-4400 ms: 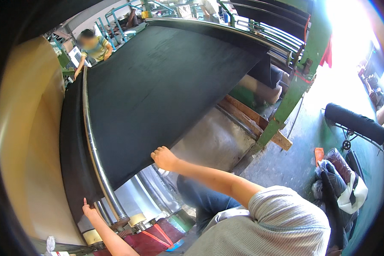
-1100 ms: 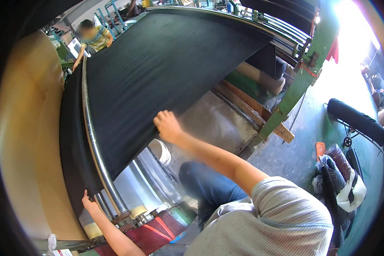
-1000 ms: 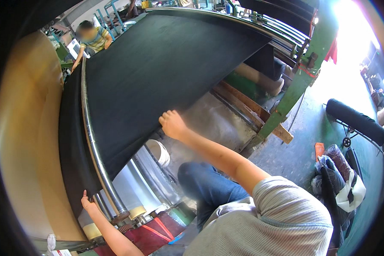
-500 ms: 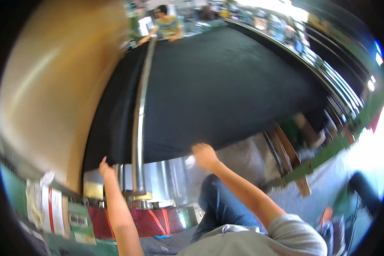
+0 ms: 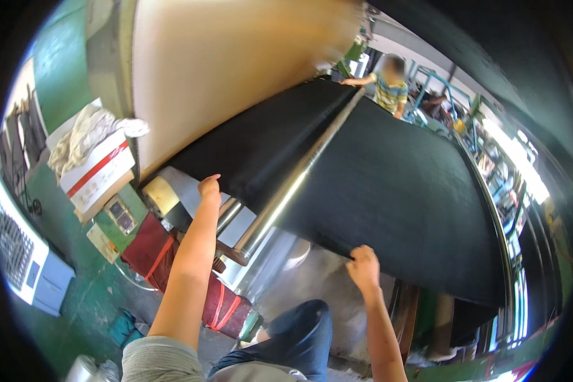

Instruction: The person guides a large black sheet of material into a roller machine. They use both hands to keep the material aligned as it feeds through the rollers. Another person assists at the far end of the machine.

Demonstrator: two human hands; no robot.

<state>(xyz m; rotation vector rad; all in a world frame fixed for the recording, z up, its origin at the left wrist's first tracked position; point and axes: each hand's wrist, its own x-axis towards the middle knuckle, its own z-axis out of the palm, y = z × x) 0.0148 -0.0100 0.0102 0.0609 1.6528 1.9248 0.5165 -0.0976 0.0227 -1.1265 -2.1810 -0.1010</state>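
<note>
A wide sheet of black fabric (image 5: pixel 401 191) stretches from a big tan drum across a shiny metal roller (image 5: pixel 299 169) to the right side of the machine. My left hand (image 5: pixel 209 187) is closed at the fabric's near edge, left of the roller, with one finger sticking out. On the other side of the roller, my right hand (image 5: pixel 365 267) grips the same near edge, fingers curled over it. Both arms are stretched out. At the far end of the roller a person in a striped shirt (image 5: pixel 390 92) reaches one arm toward the fabric's far left edge.
The tan drum (image 5: pixel 223 63) rises on the left. Beside it, white cloths (image 5: pixel 89 137) lie on a white carton with a red stripe (image 5: pixel 99 169). A dark red wrapped bar (image 5: pixel 226 305) with red ties is close to my legs. A grey-blue machine (image 5: pixel 28 261) stands at far left.
My view has swung left, so the fabric and roller now slant to the upper right. Both hands remain at the fabric's near edge, and the carton shows more fully.
</note>
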